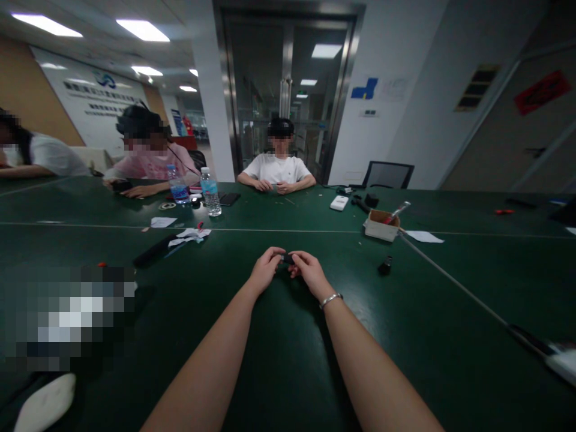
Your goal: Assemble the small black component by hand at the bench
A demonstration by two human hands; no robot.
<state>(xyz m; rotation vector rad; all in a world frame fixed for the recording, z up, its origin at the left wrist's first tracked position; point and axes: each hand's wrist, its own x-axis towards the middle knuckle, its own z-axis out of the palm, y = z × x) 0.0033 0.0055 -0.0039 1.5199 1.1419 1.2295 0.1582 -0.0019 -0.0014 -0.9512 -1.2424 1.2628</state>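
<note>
A small dark object, with a paler left end, is held just above the green table; its exact kind is too small to make out. My left hand pinches its left end between thumb and fingers. On the other end, my right hand is closed too, with a silver bracelet at the wrist. To the right of my hands stands a small black item with a clear-looking top.
Beyond my right hand is an open box with a few items. Two water bottles stand at the far left, near crumpled paper and a long black object. A person in a white shirt sits opposite; others sit at left.
</note>
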